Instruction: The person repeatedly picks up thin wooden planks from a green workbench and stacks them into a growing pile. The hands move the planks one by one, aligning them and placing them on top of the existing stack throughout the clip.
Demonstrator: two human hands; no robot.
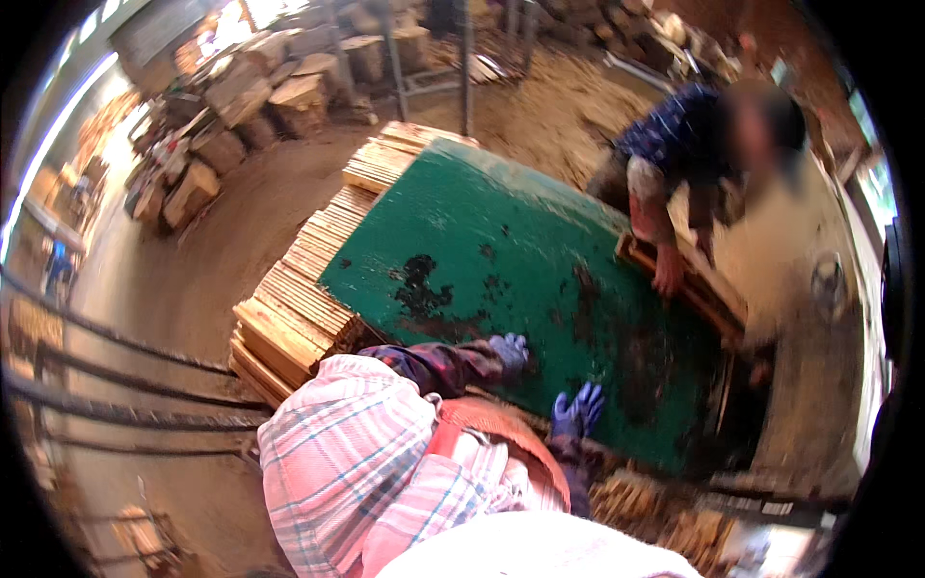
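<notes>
A worn green tabletop [462, 236] with dark, scuffed patches stretches out in front of me. My left hand [509, 354], in a purple-blue glove, lies over its near edge with the fingers apart and nothing in them. To the right, my right hand [578, 409] wears the same kind of glove. Its fingers are spread at the near edge, also holding nothing; whether it touches the surface is hard to tell. Stacked thin wooden boards [308, 313] run along the left side of the green surface, beyond my left sleeve.
Across the right end bends a co-worker [674, 135], one hand at a bundle of wooden strips [689, 284] on the tabletop. Cut log chunks [236, 96] are piled at the back left. Dark metal bars [145, 414] reach in from the left. Wood scraps [626, 506] lie below my right arm.
</notes>
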